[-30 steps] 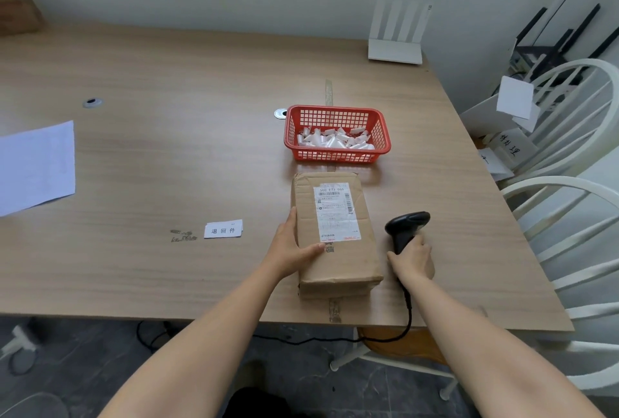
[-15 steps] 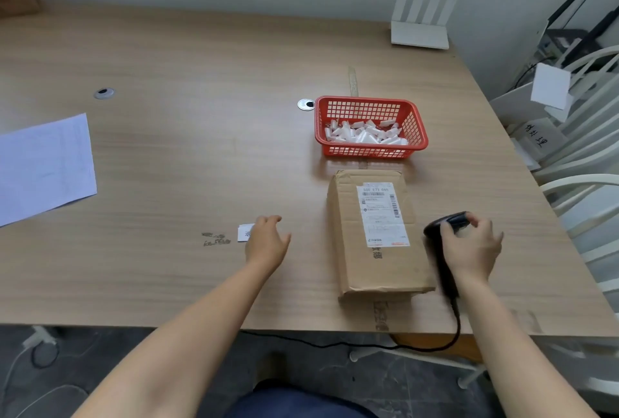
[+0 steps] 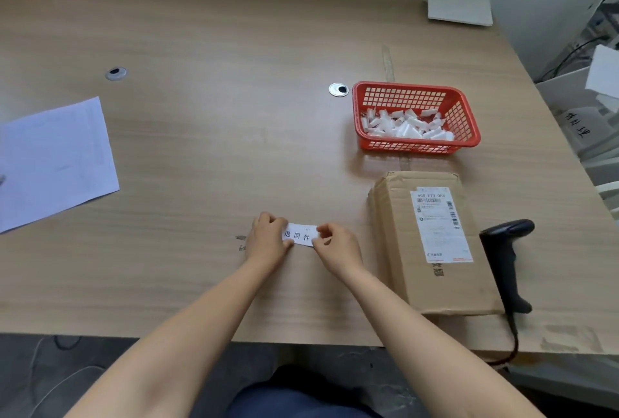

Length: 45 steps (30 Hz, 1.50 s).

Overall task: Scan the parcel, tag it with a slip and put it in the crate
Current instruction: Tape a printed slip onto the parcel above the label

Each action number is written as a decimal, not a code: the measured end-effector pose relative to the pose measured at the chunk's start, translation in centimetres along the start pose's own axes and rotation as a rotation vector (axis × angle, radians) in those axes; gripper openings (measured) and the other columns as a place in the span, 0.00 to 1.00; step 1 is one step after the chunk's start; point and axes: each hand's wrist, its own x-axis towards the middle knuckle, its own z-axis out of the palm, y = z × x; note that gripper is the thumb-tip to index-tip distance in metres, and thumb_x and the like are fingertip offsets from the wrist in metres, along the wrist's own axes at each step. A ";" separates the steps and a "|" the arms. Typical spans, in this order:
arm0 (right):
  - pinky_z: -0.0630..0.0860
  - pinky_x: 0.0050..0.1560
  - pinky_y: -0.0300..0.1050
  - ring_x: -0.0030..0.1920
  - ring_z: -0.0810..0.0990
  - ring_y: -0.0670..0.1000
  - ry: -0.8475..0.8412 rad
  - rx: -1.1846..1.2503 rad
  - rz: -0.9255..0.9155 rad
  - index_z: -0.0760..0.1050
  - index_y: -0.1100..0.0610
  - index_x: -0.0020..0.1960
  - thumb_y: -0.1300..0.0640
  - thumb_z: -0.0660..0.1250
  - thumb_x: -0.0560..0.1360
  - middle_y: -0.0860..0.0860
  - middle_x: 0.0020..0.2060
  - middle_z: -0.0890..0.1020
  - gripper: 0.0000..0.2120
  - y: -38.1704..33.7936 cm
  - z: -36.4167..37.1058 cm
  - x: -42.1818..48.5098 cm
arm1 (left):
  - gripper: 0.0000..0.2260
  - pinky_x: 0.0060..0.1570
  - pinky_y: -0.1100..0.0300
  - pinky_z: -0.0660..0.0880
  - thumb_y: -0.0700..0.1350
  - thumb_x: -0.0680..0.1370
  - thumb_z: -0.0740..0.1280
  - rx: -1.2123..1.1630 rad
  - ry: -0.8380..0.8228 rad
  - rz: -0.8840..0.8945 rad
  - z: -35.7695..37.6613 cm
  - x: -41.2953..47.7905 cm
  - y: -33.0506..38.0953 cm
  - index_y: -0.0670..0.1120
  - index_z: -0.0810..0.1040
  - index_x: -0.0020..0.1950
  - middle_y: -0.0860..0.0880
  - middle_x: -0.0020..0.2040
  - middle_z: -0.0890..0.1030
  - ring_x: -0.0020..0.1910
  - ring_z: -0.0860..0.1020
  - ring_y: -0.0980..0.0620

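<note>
A small white slip (image 3: 299,236) with black printed characters sits near the table's front edge, pinched at its two ends by my left hand (image 3: 268,238) and my right hand (image 3: 336,248). To their right lies the brown cardboard parcel (image 3: 432,283), flat, with a white shipping label on top. The black handheld scanner (image 3: 505,260) lies on the table just right of the parcel, its cable running off the front edge. No hand touches the parcel or the scanner.
A red plastic basket (image 3: 465,112) holding several small white pieces stands behind the parcel. A white paper sheet (image 3: 55,163) lies at the left edge. A white router (image 3: 460,7) is at the back right; white chairs and boxes stand beyond the table's right side.
My right hand let go of the scanner, which now lies beside the parcel, and moved left. Both hands have taken hold of the slip. The view shifted left and closer.
</note>
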 end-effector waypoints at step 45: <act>0.74 0.38 0.32 0.33 0.76 0.39 0.369 0.295 -0.184 0.76 0.52 0.41 0.59 0.66 0.74 0.41 0.32 0.77 0.05 -5.0 -5.9 0.1 | 0.05 0.34 0.67 0.76 0.38 0.74 0.67 -0.904 -0.123 0.060 -7.8 -0.1 4.8 0.47 0.78 0.43 0.49 0.39 0.79 0.35 0.80 0.58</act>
